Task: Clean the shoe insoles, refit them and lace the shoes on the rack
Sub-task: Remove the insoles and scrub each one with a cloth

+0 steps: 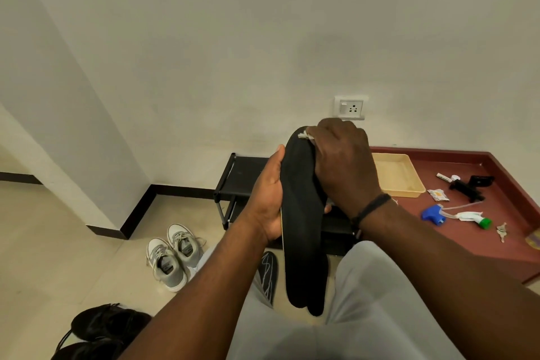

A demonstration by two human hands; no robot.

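A long black insole (pixel 304 245) is held upright in front of me, toe end up. My left hand (pixel 267 199) grips its left edge at the middle, thumb on the front. At the insole's top right, my right hand (pixel 342 164) is curled over a small pale cloth or wipe (pixel 305 136) and presses it against the insole. A second dark insole (pixel 268 275) with pale lines lies on the floor below. The low black shoe rack (pixel 233 181) stands behind my hands against the wall. A pair of grey sneakers (pixel 172 254) sits on the floor to the left.
Black shoes (pixel 99 327) lie at the bottom left. On the red raised ledge to the right are a beige tray (pixel 403 175), a blue and green spray bottle (pixel 455 215), a black holder (pixel 470 184), a sachet and keys. A wall socket (pixel 350 108) is above the rack.
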